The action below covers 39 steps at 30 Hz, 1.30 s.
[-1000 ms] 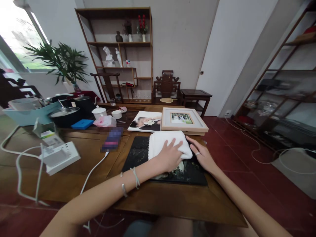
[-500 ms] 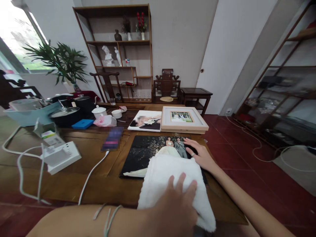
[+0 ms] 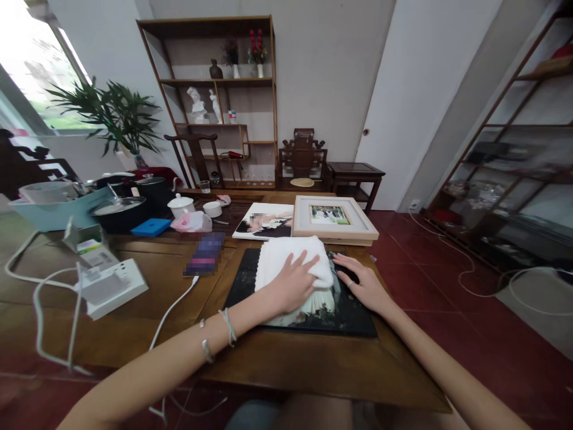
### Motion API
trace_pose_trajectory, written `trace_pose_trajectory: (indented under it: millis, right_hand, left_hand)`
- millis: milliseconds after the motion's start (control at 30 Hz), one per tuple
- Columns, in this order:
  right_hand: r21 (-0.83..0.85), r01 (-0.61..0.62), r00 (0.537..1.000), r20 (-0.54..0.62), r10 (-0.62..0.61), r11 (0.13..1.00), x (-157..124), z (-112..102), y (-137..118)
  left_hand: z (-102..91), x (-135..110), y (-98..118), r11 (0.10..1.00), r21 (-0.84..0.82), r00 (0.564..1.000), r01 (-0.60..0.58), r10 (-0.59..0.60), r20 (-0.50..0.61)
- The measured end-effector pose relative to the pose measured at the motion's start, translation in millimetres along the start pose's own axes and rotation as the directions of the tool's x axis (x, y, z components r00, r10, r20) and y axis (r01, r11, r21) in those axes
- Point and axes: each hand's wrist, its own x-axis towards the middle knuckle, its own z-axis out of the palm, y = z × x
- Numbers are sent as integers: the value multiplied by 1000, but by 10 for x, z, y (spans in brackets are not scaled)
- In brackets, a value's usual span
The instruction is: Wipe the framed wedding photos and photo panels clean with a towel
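A dark wedding photo panel (image 3: 349, 316) lies flat on the wooden table near its front edge. Spread over its upper middle is a folded white towel (image 3: 286, 257), which hides most of the couple in the picture. My left hand (image 3: 298, 283) presses flat on the towel with the fingers apart. At the panel's right side, my right hand (image 3: 364, 286) rests with its fingers stretched out on the dark surface, a ring on one finger. Bracelets circle my left wrist.
Behind the panel lie a white-edged photo print (image 3: 264, 221) and a light wooden picture frame (image 3: 335, 218). To the left are a phone (image 3: 204, 255) on a white cable, a white power strip (image 3: 114, 286), a blue box (image 3: 151, 227) and a black pan (image 3: 119, 212).
My left hand has slid the towel away from me, from the panel's near edge up to its far part. The lower picture now shows. My right hand stays at the right side.
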Motion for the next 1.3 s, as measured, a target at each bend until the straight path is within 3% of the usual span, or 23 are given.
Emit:
trace_pose_trajectory:
  millis: [200,300,400,600,700,800,933,1067,1167,1300]
  right_hand:
    - [24,35,999,11,-36,999,-6,-9,14]
    - [26,29,1000,11,-29,999,-4,-13,14]
    - [20,34,999,10,-34,999,-4,-10,11]
    - [21,28,1000,-7,-28,999,-1,13,26]
    - [13,24,1000,-3,-24,1000,2,14,27]
    - [10,23,1000,4,-23,1000,3,6,18]
    - [13,27,1000,-1,-27,1000,-1,1,19]
    - [6,32,999,1,-32,999,-3,6,40]
    - [-6,31,1000,6,-31,1000,-3,7,43]
    - [-10,14,1000,8,-13,1000,-3,3,26]
  left_hand:
    - [-101,-475,615,974,39,975,-223,222,18]
    - [-134,-615,749,969,29,969,-245,245,4]
    - [-126,-530,638,977,28,977,-211,211,19]
    - [-43,1,116,999,23,999,-36,35,28]
    - [-20,126,9,999,38,1000,-4,4,-1]
    - [-41,8,137,998,56,999,-43,43,7]
    - [-89,-424,536,988,30,987,-150,148,70]
    - [-121,-768,773,974,-14,974,-225,226,20]
    - [-153,-760,668,976,-38,976,-215,216,37]
    - [-143,-462,238,994,-50,990,-101,105,89]
